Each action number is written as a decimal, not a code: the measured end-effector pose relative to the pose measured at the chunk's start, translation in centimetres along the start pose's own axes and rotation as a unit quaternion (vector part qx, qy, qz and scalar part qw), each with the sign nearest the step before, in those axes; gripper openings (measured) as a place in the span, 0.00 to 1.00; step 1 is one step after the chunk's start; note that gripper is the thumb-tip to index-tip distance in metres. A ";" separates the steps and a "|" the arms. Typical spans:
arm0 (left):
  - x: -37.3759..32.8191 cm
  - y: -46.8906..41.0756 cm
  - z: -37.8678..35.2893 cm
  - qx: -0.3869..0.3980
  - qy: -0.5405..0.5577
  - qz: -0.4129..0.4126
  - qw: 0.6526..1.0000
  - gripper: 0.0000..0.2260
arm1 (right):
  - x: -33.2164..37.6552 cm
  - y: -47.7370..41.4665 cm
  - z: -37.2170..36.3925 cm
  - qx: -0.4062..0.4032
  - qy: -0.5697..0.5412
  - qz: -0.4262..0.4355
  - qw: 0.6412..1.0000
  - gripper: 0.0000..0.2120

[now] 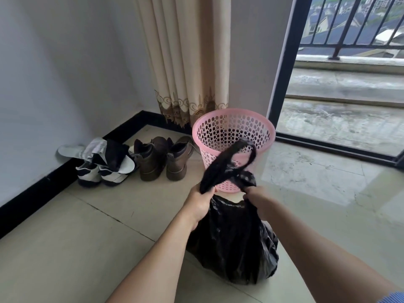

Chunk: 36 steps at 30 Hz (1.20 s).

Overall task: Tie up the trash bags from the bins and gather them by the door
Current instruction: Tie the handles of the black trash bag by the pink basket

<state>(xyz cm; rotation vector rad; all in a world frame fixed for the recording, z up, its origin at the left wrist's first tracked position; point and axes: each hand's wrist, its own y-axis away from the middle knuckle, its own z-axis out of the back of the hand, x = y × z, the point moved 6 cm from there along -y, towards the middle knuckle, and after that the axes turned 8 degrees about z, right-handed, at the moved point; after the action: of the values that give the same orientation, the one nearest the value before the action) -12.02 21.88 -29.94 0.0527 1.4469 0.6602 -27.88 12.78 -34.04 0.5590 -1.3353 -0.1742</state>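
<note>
Left hand point(200, 199) and right hand point(254, 194) each clutch a looped handle of the black plastic trash bag point(234, 243), near the pink perforated bin point(234, 136). Cross the loops and cinch tight.

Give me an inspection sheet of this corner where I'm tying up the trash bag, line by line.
Surface: pale tiled floor, glossy, with black skirting along the wall.
Job's things: black trash bag is out of the bin and rests on the floor, handles pulled up, no finished knot seen; the pink bin stands upright behind it, no liner seen.
Clutter: brown boots, white sneakers and a heap of cloth by the wall.
Grips: left hand and right hand each hold a bag handle.
Cables: nothing seen.
Surroundings: curtain, glass door, balcony railing outside.
</note>
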 end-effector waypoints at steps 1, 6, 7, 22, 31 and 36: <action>-0.2 0.0 -0.5 -0.009 -0.077 -0.021 0.997 0.08 | 0.4 0.1 -0.3 0.000 0.059 0.054 0.997 0.06; 0.3 -0.4 -0.7 -0.044 -0.382 -0.044 0.922 0.16 | 2.0 1.6 -2.4 0.131 0.130 0.116 0.976 0.05; 0.4 -0.5 -0.5 -0.055 -0.437 -0.047 0.897 0.15 | 2.0 1.9 -2.5 0.189 0.088 0.084 0.974 0.09; 4.5 -0.9 1.2 0.094 0.086 0.182 0.975 0.06 | 2.7 1.8 -1.4 0.256 -0.143 -0.002 0.956 0.25; 3.4 -0.8 1.3 0.132 0.228 0.194 0.945 0.07 | 3.3 1.4 -1.4 0.109 0.129 0.158 0.973 0.18; 1.8 0.0 0.2 0.241 0.246 0.154 0.926 0.14 | 4.8 1.8 -1.1 0.025 0.169 0.234 0.957 0.13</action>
<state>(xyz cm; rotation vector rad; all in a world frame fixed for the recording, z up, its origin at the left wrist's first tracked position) -11.90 22.77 -31.50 0.5422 2.0936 0.5750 -26.04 12.53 -29.15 0.2841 -1.1036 0.3334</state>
